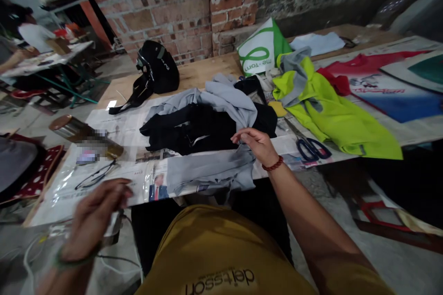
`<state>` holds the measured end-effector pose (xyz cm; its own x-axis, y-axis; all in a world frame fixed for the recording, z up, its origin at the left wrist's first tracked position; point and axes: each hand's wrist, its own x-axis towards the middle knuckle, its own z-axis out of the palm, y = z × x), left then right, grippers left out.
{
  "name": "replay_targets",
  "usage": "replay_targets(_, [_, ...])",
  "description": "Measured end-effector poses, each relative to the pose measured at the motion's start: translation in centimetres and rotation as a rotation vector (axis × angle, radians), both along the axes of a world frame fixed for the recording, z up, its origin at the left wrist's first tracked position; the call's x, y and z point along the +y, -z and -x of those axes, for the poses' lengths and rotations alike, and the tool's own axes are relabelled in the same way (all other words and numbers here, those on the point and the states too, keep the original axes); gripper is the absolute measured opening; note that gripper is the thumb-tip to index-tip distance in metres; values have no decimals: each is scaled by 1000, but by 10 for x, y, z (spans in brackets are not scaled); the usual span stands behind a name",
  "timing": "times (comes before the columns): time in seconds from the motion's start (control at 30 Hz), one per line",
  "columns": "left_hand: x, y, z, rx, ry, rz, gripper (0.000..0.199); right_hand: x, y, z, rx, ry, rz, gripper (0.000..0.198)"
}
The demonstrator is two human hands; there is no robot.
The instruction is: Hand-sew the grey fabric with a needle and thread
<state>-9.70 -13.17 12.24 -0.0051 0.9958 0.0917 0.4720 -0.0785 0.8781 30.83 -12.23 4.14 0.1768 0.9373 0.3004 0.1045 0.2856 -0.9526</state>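
My right hand (259, 147) is over the front part of the table, its fingers bent together on a grey cloth (214, 170). This cloth lies along the table's front edge, its lower side ragged. Just behind it are a black garment (194, 129) and more bunched grey fabric (228, 97). To the left, my left hand (104, 207) is raised near the table edge, slightly blurred. Its fingers are curled together, and whatever they hold, if anything, cannot be made out. Dark-handled scissors (311, 147) lie to the right of my right hand.
Eyeglasses (97, 175) and a metallic flask (86, 136) lie at the left. Behind are a black bag (157, 69) and a green-white bag (263, 48). A neon-yellow garment (332, 106) and a red-blue shirt (384, 83) cover the right. Another person (32, 32) sits far left.
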Motion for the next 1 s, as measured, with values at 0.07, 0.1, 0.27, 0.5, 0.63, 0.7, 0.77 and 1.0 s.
replay_targets(0.07, [-4, 33, -42, -145, 187, 194, 37, -18, -10, 8, 3, -18, 39, 35])
replay_targets(0.1, [-8, 47, -63, -222, 270, 280, 36, -28, -11, 15, 1, -50, 76, 35])
replay_targets(0.27, [-35, 83, -145, -452, 596, 646, 39, -81, 22, 58, 32, -262, 179, 32])
replay_targets(0.5, [-42, 96, -167, -527, 721, 829, 42, -109, 52, 79, 177, -118, 155, 13])
replay_targets(0.63, [-45, 102, -163, -548, 684, 837, 42, -106, 51, 84, 203, -142, 158, 10])
replay_targets(0.7, [-46, 104, -161, -566, 656, 824, 42, -104, 50, 89, 196, -124, 175, 12])
replay_targets(0.77, [-46, 106, -158, -571, 649, 793, 41, -104, 51, 94, 172, -82, 220, 17])
replay_targets(1.0, [-47, 115, -150, -415, 761, 743, 45, -94, 31, 70, 391, 174, 189, 18])
